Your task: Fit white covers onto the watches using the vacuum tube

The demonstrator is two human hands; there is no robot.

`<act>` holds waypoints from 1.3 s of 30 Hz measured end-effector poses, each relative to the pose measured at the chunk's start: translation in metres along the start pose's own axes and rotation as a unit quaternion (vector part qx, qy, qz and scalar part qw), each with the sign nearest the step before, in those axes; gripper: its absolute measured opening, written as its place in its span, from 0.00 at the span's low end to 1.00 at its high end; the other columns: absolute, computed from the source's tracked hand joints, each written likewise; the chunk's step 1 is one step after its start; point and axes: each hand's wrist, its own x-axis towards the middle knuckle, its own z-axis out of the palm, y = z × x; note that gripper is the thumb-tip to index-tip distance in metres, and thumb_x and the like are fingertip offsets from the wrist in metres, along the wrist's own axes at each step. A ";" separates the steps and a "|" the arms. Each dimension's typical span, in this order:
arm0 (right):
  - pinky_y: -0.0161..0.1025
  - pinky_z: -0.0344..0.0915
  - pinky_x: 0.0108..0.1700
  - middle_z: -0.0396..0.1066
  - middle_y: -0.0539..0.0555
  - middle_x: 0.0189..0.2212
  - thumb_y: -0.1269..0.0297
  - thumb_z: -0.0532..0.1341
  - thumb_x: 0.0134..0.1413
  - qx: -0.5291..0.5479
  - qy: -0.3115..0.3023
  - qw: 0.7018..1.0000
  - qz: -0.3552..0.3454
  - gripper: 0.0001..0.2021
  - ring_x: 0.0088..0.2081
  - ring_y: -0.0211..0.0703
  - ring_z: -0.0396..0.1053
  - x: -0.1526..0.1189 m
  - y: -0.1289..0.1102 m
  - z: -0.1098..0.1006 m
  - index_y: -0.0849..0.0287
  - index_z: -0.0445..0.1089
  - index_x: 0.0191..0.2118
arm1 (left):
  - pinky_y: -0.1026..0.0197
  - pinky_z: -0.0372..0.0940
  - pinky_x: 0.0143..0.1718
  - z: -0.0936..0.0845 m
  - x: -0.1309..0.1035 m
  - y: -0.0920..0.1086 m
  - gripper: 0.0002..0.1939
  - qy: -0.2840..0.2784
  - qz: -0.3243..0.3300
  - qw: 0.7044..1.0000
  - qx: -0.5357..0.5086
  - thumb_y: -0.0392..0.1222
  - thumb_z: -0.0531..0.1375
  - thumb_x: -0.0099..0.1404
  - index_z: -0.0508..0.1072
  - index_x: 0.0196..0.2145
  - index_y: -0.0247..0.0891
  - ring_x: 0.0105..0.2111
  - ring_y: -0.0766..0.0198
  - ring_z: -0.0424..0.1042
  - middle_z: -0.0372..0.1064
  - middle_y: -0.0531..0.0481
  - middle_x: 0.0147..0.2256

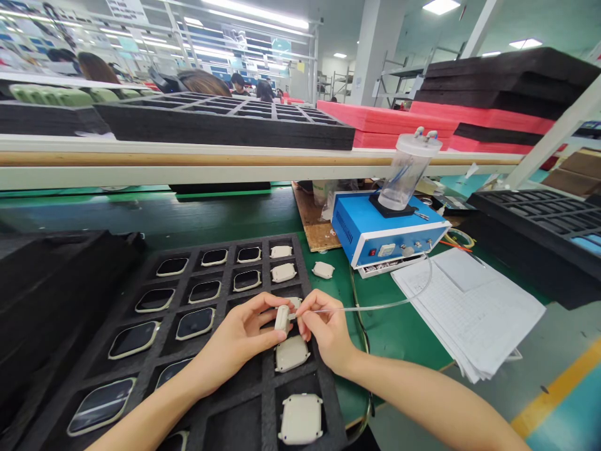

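Note:
A small cream watch case [282, 318] is pinched on edge between the thumb and fingers of my left hand [235, 335]. Closed around the end of a thin clear tube [375, 307], my right hand [327, 329] brings its tip up to the side of the case. Whether the tip touches is too small to tell. Both hands are above a black foam tray [267, 376]. Cream watch cases [301, 418] lie back-up in its right column, while cases with dark screens [195, 324] fill pockets farther left. One more case [323, 270] rests on the green table beside the tray.
Behind on the right, a blue machine [389, 228] carries a clear cylinder [407, 172], and the tube runs to its front. Papers [464, 307] lie right of it. A shelf [188, 177] with foam trays crosses the back. Dark foam [51, 300] stands at left.

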 end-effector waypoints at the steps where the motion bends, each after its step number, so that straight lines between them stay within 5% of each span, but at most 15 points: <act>1: 0.30 0.53 0.19 0.60 0.44 0.14 0.71 0.55 0.43 0.000 0.000 1.000 0.000 0.03 0.15 0.30 0.54 0.000 0.000 0.000 0.60 0.63 0.23 | 0.59 0.61 0.46 0.000 0.000 0.000 0.15 0.001 0.000 1.000 0.001 0.36 0.64 0.54 0.68 0.40 0.38 0.42 0.60 0.67 0.68 0.50 0.38; 39: 0.30 0.53 0.19 0.60 0.44 0.14 0.71 0.55 0.43 -0.002 -0.003 1.000 -0.001 0.03 0.15 0.30 0.54 -0.001 0.000 -0.001 0.59 0.63 0.23 | 0.57 0.63 0.44 0.002 0.000 0.004 0.14 0.012 -0.002 1.000 0.014 0.37 0.64 0.52 0.68 0.38 0.38 0.42 0.57 0.68 0.70 0.49 0.38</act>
